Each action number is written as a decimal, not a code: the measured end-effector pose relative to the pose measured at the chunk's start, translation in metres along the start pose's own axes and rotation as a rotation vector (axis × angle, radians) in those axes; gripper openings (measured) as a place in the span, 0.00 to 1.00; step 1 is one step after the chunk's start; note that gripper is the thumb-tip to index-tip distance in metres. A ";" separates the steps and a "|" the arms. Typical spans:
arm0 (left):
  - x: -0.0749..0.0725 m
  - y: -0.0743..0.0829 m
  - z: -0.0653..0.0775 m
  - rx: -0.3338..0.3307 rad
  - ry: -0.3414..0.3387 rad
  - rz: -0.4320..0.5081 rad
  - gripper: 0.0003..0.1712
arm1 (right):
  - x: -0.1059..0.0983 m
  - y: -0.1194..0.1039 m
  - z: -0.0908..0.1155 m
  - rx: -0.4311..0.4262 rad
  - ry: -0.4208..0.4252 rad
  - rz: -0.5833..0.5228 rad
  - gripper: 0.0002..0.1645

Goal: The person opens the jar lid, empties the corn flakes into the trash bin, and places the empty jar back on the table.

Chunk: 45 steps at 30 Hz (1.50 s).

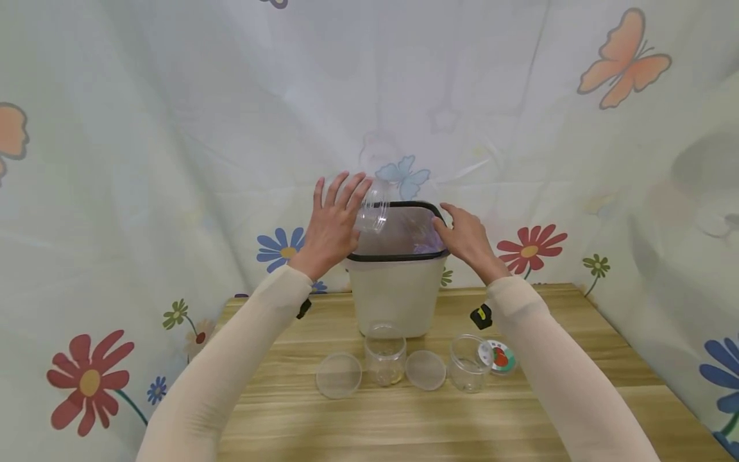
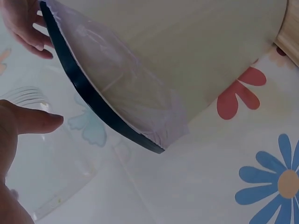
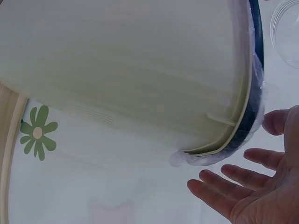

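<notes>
My left hand [image 1: 333, 226] grips a clear plastic jar [image 1: 374, 208], tilted on its side, its mouth toward the bin. In the left wrist view the thumb [image 2: 39, 120] lies along the see-through jar [image 2: 60, 172]. The cream trash bin [image 1: 395, 292] has a black rim ring [image 1: 398, 258] and a thin purplish bag [image 1: 427, 240] lining it. At the bin's right rim is my right hand [image 1: 466, 236], fingers spread and holding nothing. In the right wrist view the thumb tip of that hand [image 3: 266, 186] is beside the bagged rim; whether it touches cannot be told.
On the wooden table [image 1: 392, 430] in front of the bin stand two clear jars, a left one [image 1: 385, 359] and a right one [image 1: 469, 366]. Two clear lids [image 1: 339, 375] [image 1: 426, 370] lie beside them, and a round green-and-red label [image 1: 503, 357] lies at the right. A patterned curtain hangs behind.
</notes>
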<state>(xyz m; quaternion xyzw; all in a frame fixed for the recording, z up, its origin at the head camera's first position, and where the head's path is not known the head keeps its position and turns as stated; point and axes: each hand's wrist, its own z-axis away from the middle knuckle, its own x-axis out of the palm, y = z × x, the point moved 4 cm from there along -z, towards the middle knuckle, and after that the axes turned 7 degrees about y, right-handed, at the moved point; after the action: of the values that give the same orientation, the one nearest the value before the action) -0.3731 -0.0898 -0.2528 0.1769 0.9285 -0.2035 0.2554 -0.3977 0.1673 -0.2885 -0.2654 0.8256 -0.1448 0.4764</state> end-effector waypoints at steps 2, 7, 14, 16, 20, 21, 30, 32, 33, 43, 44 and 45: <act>0.000 -0.001 0.002 -0.026 0.014 0.033 0.56 | -0.003 -0.003 0.002 -0.018 0.008 0.003 0.35; -0.002 -0.004 0.008 -0.064 0.058 0.092 0.57 | -0.008 -0.010 0.009 -0.052 0.015 -0.005 0.38; -0.011 -0.004 0.015 -0.098 0.139 0.155 0.60 | -0.015 -0.020 0.021 -0.138 0.013 0.008 0.42; -0.014 -0.004 0.017 -0.107 0.152 0.169 0.60 | -0.017 -0.022 0.025 -0.170 0.021 0.012 0.42; -0.017 -0.004 0.022 -0.134 0.162 0.205 0.60 | -0.019 -0.028 0.033 -0.244 0.033 0.041 0.43; -0.018 -0.004 0.023 -0.142 0.164 0.211 0.60 | -0.019 -0.029 0.035 -0.260 0.035 0.048 0.43; -0.026 -0.005 0.035 -0.190 0.220 0.270 0.62 | -0.022 -0.042 0.054 -0.348 0.073 0.099 0.43; -0.027 -0.006 0.038 -0.208 0.235 0.289 0.61 | -0.023 -0.045 0.058 -0.366 0.081 0.111 0.43; -0.028 -0.007 0.040 -0.219 0.241 0.297 0.61 | -0.023 -0.046 0.060 -0.374 0.085 0.114 0.44; -0.033 -0.014 0.060 -0.283 0.295 0.389 0.60 | -0.026 -0.056 0.086 -0.450 0.099 0.155 0.45; -0.034 -0.014 0.062 -0.286 0.299 0.401 0.60 | -0.026 -0.056 0.089 -0.456 0.098 0.156 0.45; -0.035 -0.015 0.064 -0.291 0.305 0.413 0.60 | -0.026 -0.057 0.092 -0.461 0.098 0.158 0.45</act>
<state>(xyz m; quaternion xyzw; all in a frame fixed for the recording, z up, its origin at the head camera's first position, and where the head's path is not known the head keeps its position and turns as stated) -0.3256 -0.1401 -0.2797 0.3523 0.9199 0.0170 0.1714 -0.2910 0.1371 -0.2880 -0.2944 0.8771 0.0725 0.3724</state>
